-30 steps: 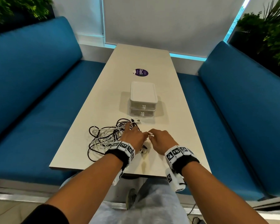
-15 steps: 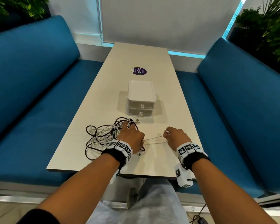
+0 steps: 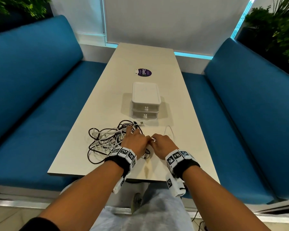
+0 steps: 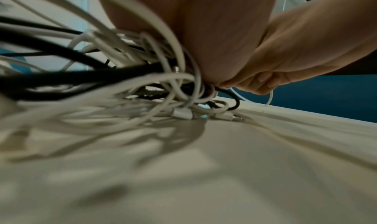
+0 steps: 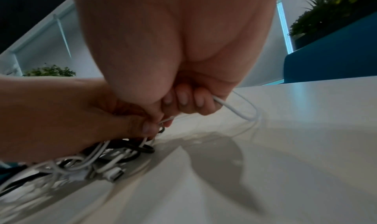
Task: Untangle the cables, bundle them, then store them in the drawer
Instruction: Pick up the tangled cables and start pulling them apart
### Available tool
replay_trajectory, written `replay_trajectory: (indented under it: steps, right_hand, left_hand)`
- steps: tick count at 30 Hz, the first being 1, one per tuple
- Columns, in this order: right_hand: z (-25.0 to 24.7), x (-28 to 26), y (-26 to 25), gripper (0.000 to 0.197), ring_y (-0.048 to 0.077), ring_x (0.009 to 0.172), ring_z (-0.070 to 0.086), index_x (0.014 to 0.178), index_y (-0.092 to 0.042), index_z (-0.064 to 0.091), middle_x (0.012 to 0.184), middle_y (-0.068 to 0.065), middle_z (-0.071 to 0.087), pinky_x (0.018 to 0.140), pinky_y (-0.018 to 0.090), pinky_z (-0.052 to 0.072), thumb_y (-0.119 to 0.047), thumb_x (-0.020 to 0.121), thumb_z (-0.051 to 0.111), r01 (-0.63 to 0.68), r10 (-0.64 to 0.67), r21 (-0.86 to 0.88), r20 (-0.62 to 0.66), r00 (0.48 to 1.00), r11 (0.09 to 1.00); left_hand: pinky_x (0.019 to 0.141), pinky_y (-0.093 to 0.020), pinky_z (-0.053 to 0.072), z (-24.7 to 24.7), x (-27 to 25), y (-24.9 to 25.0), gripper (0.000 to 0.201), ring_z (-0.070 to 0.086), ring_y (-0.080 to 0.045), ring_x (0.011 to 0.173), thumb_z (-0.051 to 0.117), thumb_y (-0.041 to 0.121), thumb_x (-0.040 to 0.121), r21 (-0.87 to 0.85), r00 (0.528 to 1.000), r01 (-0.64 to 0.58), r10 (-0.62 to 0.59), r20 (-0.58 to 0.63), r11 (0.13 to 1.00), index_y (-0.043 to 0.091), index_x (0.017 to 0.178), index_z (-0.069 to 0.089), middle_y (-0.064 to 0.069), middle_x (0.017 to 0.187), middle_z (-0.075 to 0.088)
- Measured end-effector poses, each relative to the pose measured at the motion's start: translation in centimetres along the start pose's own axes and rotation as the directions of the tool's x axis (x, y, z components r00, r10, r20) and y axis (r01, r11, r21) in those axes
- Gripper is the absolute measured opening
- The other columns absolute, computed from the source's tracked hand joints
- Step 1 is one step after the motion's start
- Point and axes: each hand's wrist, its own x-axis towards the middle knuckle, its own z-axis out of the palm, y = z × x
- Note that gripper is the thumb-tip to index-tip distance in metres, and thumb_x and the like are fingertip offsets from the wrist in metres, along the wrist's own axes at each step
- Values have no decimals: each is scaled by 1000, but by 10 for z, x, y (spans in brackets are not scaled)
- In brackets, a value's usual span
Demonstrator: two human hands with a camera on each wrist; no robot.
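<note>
A tangle of black and white cables [image 3: 107, 140] lies on the near left of the pale table [image 3: 145, 54]. My left hand [image 3: 134, 136] rests on its right side, and its thumb and finger pinch a thin white cable [image 5: 167, 119] at the edge of the tangle [image 5: 114, 153]. My right hand [image 3: 158, 140] is right beside the left, fingers curled round the same white cable [image 5: 234, 109]. A slack loop of that cable [image 3: 169, 131] lies just beyond it. The white two-drawer box [image 3: 146, 100] stands behind the hands with both drawers closed.
A round purple sticker [image 3: 144, 72] sits on the table past the drawer box. Blue padded benches run along the left [image 3: 32, 105] and right [image 3: 249, 114] of the table. Potted plants [image 3: 280, 30] stand in the back corners. The table's near edge [image 3: 107, 175] is just under my wrists.
Half a second ago my right hand was out to the right with the white cable stretched taut. It has come back beside the left hand, and the freed cable lies slack.
</note>
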Motion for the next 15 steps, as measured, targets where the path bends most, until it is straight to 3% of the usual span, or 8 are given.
replay_trajectory:
  steps: [5, 10, 15]
  right_hand:
    - [-2, 4, 3, 28, 33, 100, 61, 112, -14, 62, 106, 15, 67, 81, 37, 50, -33, 98, 48, -6, 6, -12, -10, 1000, 1000]
    - [-7, 3, 13, 32, 36, 98, 62, 119, -17, 55, 110, 15, 64, 80, 38, 51, -38, 101, 42, -14, 13, -189, -8, 1000, 982]
    - [-31, -1, 51, 27, 32, 98, 63, 121, -22, 55, 112, 12, 64, 77, 35, 49, -34, 101, 41, -172, 159, -227, -71, 985, 959]
  left_hand:
    - [107, -57, 17, 4, -1, 0, 19, 49, -25, 113, 47, 22, 94, 24, 999, 15, -15, -33, 1000, 26, 110, 54, 5, 99, 68]
    - [108, -58, 17, 1, 1, -1, 16, 51, -27, 110, 48, 29, 94, 68, 1000, -23, 24, -4, 997, 24, 102, 60, 3, 90, 71]
    - [110, -58, 15, -6, 4, -13, 27, 45, -28, 116, 46, 34, 93, 68, 999, -11, 9, 34, 998, 25, 99, 70, -1, 95, 69]
